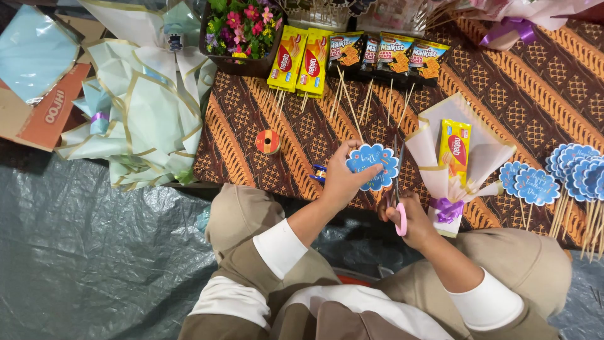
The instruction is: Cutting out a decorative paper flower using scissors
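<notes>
Head view — left grip [343,182] pinches blue tag [372,165], right [409,217] holds scissors [398,198].

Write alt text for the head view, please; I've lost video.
The left hand holds a blue flower-shaped tag on a stick while the right hand works pink-handled scissors beside it. A wrapped snack bouquet lies to the right on a brown patterned cloth.

Both arms are reaching fwd from the bottom of the frame, elbows bent, forearms bare past white cuffs, converging twd the centre. L hand [341,181] is curling shut w/ thumb on top and fingers pinching, wrist angling right. R hand [412,219] is sitting just beside it, lower, fingers closing in a fist-like grip, knuckles facing up.
</notes>
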